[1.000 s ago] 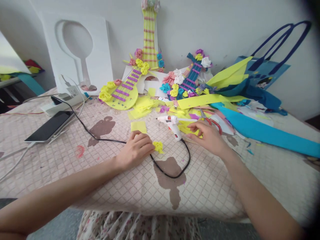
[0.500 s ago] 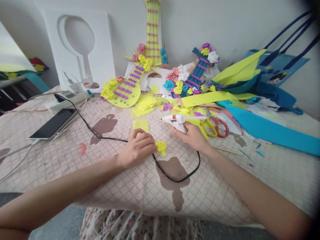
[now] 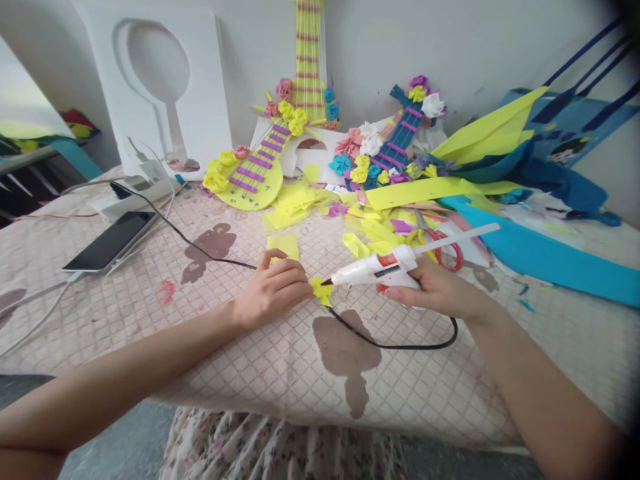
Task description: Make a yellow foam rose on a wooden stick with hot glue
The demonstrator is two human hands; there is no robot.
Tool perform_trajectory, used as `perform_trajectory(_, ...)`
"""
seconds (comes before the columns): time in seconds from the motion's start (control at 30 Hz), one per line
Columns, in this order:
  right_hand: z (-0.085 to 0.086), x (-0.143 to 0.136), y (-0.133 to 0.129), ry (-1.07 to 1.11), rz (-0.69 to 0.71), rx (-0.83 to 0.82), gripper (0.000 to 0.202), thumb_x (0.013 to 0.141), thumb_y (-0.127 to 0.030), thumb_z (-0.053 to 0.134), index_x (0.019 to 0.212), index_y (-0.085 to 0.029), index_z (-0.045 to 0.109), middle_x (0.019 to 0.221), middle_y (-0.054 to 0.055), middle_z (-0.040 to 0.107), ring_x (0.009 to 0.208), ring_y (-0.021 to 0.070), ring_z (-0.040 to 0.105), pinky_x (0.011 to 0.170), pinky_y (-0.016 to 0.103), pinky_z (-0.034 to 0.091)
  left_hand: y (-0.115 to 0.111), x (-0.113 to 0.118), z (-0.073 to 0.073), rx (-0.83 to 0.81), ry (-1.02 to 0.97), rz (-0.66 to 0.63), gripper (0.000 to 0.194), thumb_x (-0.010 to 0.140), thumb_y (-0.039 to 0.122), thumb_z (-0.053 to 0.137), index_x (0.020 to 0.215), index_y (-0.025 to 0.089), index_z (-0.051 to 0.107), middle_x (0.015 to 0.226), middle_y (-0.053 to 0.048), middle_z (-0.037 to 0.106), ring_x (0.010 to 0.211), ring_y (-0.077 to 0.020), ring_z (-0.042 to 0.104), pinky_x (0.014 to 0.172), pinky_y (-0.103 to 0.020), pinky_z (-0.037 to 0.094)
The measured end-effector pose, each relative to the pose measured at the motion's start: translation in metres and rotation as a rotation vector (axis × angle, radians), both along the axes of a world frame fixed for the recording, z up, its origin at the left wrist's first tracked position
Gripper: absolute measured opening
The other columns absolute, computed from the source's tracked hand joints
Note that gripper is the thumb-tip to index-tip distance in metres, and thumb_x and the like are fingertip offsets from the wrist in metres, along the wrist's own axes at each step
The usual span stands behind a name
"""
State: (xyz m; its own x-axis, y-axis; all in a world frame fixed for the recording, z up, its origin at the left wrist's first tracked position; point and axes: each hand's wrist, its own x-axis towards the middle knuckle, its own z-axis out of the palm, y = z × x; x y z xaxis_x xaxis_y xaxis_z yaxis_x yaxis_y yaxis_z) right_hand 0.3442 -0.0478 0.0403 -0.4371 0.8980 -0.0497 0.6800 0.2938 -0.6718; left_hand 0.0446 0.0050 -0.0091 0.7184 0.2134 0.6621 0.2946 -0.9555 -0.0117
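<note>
My left hand (image 3: 275, 288) is closed, its fingertips pinching the edge of a small yellow crumpled paper flower (image 3: 323, 292) just above the cloth. In my right hand (image 3: 440, 287) is a white glue gun (image 3: 373, 268) with a long clear glue stick poking out of its back. The gun's dark tip points left and meets the flower, or lies right over it. A black cord (image 3: 395, 345) loops from below the gun towards the flower and comes out again left of my left hand. A yellow paper square (image 3: 283, 247) lies behind my left hand.
Two decorated paper guitars, yellow (image 3: 253, 180) and blue (image 3: 400, 141), stand at the back. Red-handled scissors (image 3: 453, 253) lie behind my right hand. A phone (image 3: 110, 240) and a power strip (image 3: 133, 200) are at the left. Blue crepe paper (image 3: 550, 257) stretches to the right.
My right hand has turned the glue gun and brought it nearer, its tip now at the flower. The cord loop has shifted right. My left hand has hardly moved.
</note>
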Motion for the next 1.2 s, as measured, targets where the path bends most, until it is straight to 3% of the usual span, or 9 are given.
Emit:
perform_trajectory(0.5,-0.002,-0.01,0.001,-0.074,0.073,0.072,0.031,0.084,-0.05,0.048,0.086,-0.021,0.059,0.079,0.002,0.065,0.079,0.0215,0.06,0.064,0.029,0.044,0.0,0.001,0.002,0.007,0.023,-0.003,0.003,0.087,0.021,0.059,0.09,0.022,0.059,0.084,0.003,0.068,0.087,-0.0136,0.059,0.09,-0.037,0.032)
perform_trajectory(1.2,0.001,-0.014,0.0,-0.118,0.084,0.064,0.029,0.085,-0.046,0.046,0.088,-0.02,0.058,0.086,0.003,0.067,0.078,0.0204,0.061,0.067,0.03,0.045,-0.002,0.003,0.002,0.0,0.006,0.0,0.002,0.087,0.02,0.059,0.088,0.022,0.059,0.081,0.004,0.068,0.084,-0.013,0.059,0.09,-0.036,0.033)
